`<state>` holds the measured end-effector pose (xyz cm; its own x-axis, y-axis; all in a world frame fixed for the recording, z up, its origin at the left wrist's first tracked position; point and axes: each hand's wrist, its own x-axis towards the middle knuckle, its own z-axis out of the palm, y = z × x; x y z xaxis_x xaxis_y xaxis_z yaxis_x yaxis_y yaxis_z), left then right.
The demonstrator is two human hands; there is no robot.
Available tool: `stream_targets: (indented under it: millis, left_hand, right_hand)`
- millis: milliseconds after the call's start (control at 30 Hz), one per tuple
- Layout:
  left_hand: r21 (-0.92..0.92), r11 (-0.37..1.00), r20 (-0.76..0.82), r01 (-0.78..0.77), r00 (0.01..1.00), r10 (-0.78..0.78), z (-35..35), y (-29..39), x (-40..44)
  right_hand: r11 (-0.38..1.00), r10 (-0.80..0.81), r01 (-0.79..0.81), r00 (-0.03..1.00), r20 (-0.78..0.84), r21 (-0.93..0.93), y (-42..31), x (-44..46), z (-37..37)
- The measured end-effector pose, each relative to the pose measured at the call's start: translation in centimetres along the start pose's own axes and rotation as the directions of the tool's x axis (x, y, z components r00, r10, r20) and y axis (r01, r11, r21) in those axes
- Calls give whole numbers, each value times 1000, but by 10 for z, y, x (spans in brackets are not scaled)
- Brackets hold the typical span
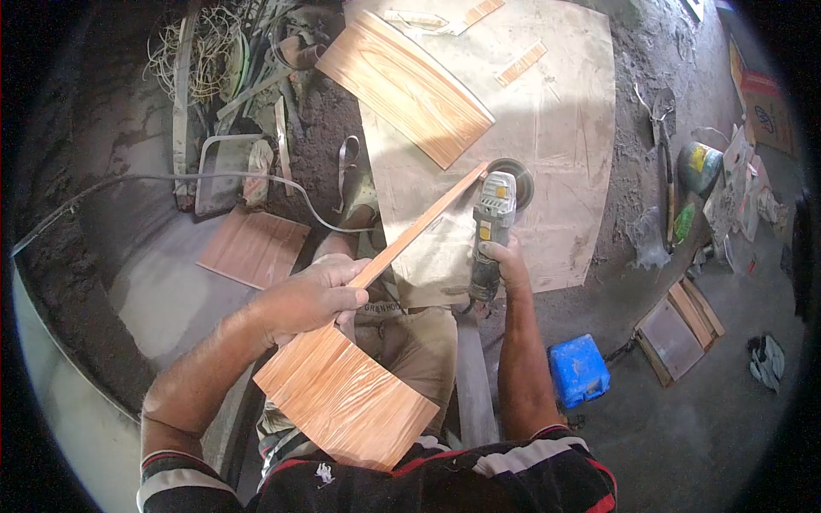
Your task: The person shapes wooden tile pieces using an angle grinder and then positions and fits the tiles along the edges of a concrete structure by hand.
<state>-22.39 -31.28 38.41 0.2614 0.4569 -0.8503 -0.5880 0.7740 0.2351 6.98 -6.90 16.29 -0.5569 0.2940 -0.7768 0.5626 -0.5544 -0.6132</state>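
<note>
My left hand [321, 295] is closed around a long, narrow wood-look strip [419, 224] that slants up to the right. My right hand [510, 259] grips an angle grinder [493, 214] by its body. The grinder's round disc [516, 181] is beside the strip's far end; whether they touch is unclear. A wood-look tile [349, 398] lies across my lap, just below my left hand. Another large wood-look piece [406, 85] rests on the pale board [560, 171] in front of me.
Narrow offcuts [522, 64] lie on the board. A brown tile [254, 246] and a cable [291, 183] are at the left, near tangled wire [201, 60]. At the right are a blue container [579, 370], a trowel [663, 111] and stacked tile pieces [676, 338].
</note>
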Motion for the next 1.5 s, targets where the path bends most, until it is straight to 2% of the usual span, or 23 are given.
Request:
stream_targets:
  millis: [100,167,367,467,567,633,867,933,1167,1233,1300,1400,1500]
  left_hand:
    - [-42,999,-3,-8,1000,8,0,-2,2]
    - [-37,998,-24,55,998,-56,2,6,-1]
    - [-17,999,-49,38,998,-39,1,-3,1]
    - [-44,998,-40,38,998,-40,1,-6,2]
    - [-36,999,-32,37,999,-38,1,-5,1]
    - [-17,1000,-37,23,999,-23,1,-7,3]
    - [6,1000,-45,4,999,-4,1,-10,5]
    - [-2,1000,-46,-2,999,2,2,-8,4]
    - [40,999,-46,-35,998,37,5,-9,3]
    - [64,997,-40,-38,998,41,4,-12,4]
    - [86,995,-30,-41,999,44,5,-11,3]
    - [24,1000,-42,2,999,-1,9,-4,-1]
    - [99,995,-58,-23,998,29,4,-12,4]
  right_hand:
    - [1000,26,-26,1000,0,-1,2,0,-3]
    - [999,50,-50,999,-3,-3,7,-1,-8]
    - [999,6,-5,1000,-10,42,-2,-8,-8]
    - [999,-26,27,999,-34,23,-5,-8,-8]
    - [999,-27,27,1000,9,-44,-2,-5,-15]
    - [995,55,-51,997,45,-81,-3,-5,-17]
    - [995,92,-91,994,55,-37,14,-5,-22]
    - [998,41,-40,998,42,-40,13,-7,-18]
    - [998,51,-50,997,53,-26,-5,-8,-7]
    - [997,-39,40,999,9,-64,-1,-6,-3]
    - [998,-26,27,999,23,-51,3,-4,-3]
    - [999,8,-7,1000,24,-40,9,-3,-2]
    - [1000,7,-7,1000,6,-3,6,-10,3]
